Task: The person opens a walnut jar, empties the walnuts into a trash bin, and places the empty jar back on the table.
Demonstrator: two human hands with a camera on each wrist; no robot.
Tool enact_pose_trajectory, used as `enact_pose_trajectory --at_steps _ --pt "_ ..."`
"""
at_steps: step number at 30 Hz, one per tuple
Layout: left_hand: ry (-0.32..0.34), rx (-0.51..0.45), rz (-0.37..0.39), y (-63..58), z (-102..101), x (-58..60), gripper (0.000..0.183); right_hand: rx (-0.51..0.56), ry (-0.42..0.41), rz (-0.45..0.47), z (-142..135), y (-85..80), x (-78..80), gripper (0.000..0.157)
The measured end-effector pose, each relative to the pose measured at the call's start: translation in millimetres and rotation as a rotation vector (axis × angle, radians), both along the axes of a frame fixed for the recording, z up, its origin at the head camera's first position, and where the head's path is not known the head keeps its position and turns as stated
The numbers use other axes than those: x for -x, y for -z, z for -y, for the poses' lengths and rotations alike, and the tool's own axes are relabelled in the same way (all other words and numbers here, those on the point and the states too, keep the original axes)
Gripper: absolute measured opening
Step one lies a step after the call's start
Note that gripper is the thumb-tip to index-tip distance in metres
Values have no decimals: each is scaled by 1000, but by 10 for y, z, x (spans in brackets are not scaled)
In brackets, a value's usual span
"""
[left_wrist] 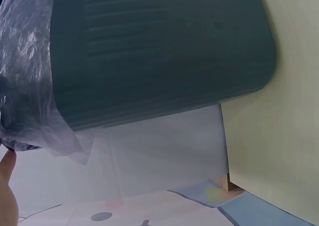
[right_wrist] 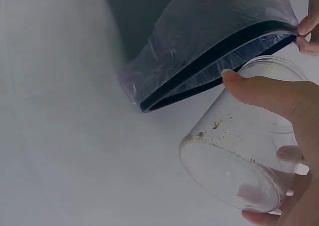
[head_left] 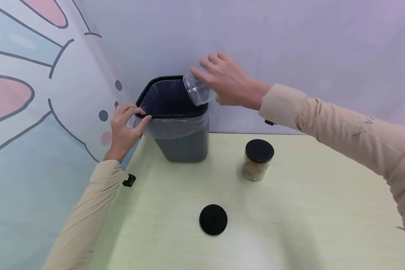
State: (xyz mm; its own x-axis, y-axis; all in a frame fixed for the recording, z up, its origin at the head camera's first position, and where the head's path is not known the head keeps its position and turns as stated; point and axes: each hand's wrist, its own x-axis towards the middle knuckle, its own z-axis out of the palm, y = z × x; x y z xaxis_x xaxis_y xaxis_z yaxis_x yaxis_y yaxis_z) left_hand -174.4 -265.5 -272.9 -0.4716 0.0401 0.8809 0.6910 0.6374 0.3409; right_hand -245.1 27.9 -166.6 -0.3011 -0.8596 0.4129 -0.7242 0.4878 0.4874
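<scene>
In the head view my right hand (head_left: 230, 81) grips a clear plastic jar (head_left: 200, 92), tilted with its mouth over the right side of a dark grey trash bin (head_left: 185, 147). Brown crumbs cling inside near the jar's base (right_wrist: 217, 158) in the right wrist view; the jar otherwise looks empty. A translucent liner (head_left: 175, 128) folds over the bin's black rim. At the rim's front left corner my left hand (head_left: 125, 127) pinches the edge between thumb and fingers; the left wrist view catches only a bit of that hand (left_wrist: 7, 196).
A lidded jar (head_left: 256, 161) with brown contents stands on the pale table (head_left: 324, 210), right of the bin. Nearer the front lies a loose black lid (head_left: 213, 220). Behind the bin rises a pale wall (head_left: 307, 48); a cartoon-painted panel (head_left: 27, 168) borders the left side.
</scene>
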Motion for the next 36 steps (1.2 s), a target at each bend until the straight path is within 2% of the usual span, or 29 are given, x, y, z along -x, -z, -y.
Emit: enact_pose_trajectory --at_steps 4,15,25,36 --pt "-1 -6 6 10 3 4 15 21 16 49 -55 16 -29 85" --pt "10 -10 12 25 1 33 14 85 48 160 -213 55 -138 95" --pt "5 -22 28 29 1 21 14 136 61 297 -291 98 -290 101" --pt "2 -31 44 30 8 18 13 219 90 423 -424 192 -333 100"
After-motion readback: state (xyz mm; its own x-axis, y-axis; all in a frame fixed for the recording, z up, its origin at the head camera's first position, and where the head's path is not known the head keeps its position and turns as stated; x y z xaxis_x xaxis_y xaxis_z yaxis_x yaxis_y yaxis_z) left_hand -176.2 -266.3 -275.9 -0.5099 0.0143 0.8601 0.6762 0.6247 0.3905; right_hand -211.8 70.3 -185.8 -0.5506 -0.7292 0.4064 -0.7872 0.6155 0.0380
